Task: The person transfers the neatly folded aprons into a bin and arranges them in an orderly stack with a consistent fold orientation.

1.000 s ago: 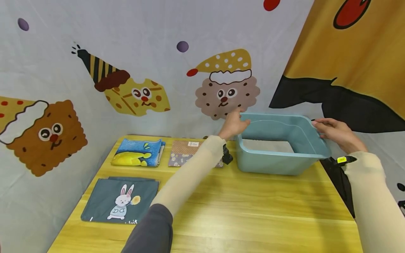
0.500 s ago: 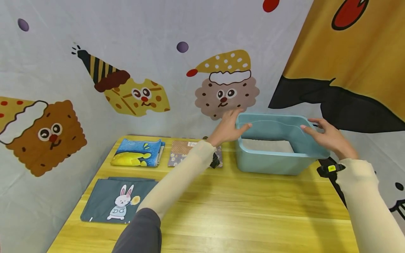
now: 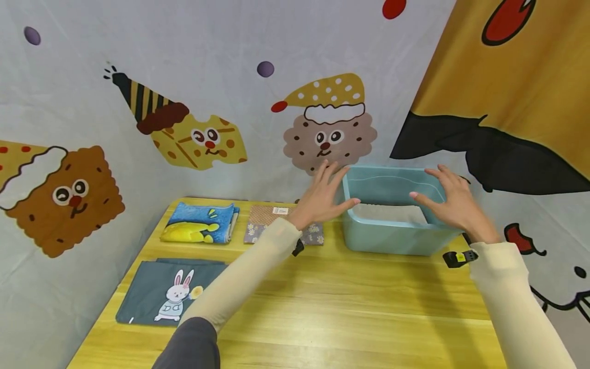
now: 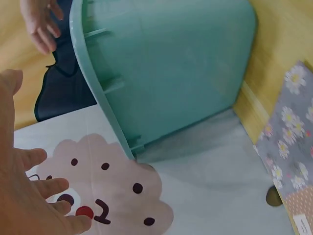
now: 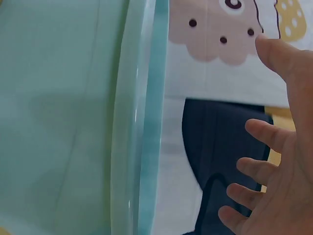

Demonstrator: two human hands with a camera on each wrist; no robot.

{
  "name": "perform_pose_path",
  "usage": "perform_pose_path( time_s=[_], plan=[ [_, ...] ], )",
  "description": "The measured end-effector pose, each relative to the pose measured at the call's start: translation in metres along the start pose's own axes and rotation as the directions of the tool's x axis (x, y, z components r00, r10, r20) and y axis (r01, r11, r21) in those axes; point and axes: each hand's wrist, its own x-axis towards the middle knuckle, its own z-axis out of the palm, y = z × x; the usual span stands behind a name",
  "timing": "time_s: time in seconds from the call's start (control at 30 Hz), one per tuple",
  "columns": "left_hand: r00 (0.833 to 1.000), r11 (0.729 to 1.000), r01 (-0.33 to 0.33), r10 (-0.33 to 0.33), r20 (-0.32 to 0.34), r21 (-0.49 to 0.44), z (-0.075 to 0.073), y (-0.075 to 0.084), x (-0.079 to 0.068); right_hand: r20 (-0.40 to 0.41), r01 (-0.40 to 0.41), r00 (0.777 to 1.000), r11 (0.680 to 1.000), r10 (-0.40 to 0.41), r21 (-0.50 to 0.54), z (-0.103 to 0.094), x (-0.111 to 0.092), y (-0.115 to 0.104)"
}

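Observation:
A light blue-green plastic bin [image 3: 392, 238] stands at the back right of the table, with a folded pale cloth [image 3: 392, 212] inside. My left hand [image 3: 318, 200] is beside the bin's left end, fingers spread and holding nothing. In the left wrist view its fingers are apart from the bin's rim [image 4: 93, 73]. My right hand [image 3: 454, 202] hovers over the bin's right end, also spread and holding nothing. The right wrist view shows a gap between those fingers and the rim [image 5: 134, 122].
Left of the bin lies a folded floral cloth [image 3: 315, 234], partly behind my left wrist. Further left are a folded blue and yellow cloth [image 3: 198, 223] and a dark folded cloth with a rabbit print [image 3: 156, 292]. A printed curtain [image 3: 207, 41] hangs behind the wooden table [image 3: 350, 307].
Both hands have come off the bin's rim. The left has drawn back left and toward me; the right has moved left, over the bin's right end. The bin stays put.

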Motion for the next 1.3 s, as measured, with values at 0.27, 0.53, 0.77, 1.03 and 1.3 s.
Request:
perform_pose_path(
  time_s=[0.27, 0.53, 0.77, 1.03, 1.3],
  plan=[
    [1.000, 0.997, 0.009, -0.008, -0.018, 0.071, -0.001, -0.008, -0.021, -0.056, 0.062, 0.997, 0.998, -0.062, 0.000, 0.015, -0.009, -0.026],
    [0.999, 0.997, 0.016, -0.013, -0.038, 0.073, -0.008, -0.020, -0.041, -0.093, 0.097, 0.991, 0.995, -0.096, 0.011, 0.029, -0.015, -0.048],
    [0.997, 0.998, 0.049, -0.047, -0.058, 0.030, -0.011, -0.035, -0.060, -0.125, 0.120, 0.985, 0.993, -0.116, 0.020, 0.040, -0.018, -0.066],
    [0.992, 0.995, 0.103, -0.104, -0.078, -0.005, -0.010, -0.051, -0.080, -0.137, 0.154, 0.980, 0.987, -0.148, 0.037, 0.058, -0.018, -0.083],
    [0.977, 0.981, 0.190, -0.194, -0.094, -0.045, -0.013, -0.069, -0.092, -0.123, 0.169, 0.979, 0.985, -0.164, 0.035, 0.072, -0.013, -0.095]
  ],
)
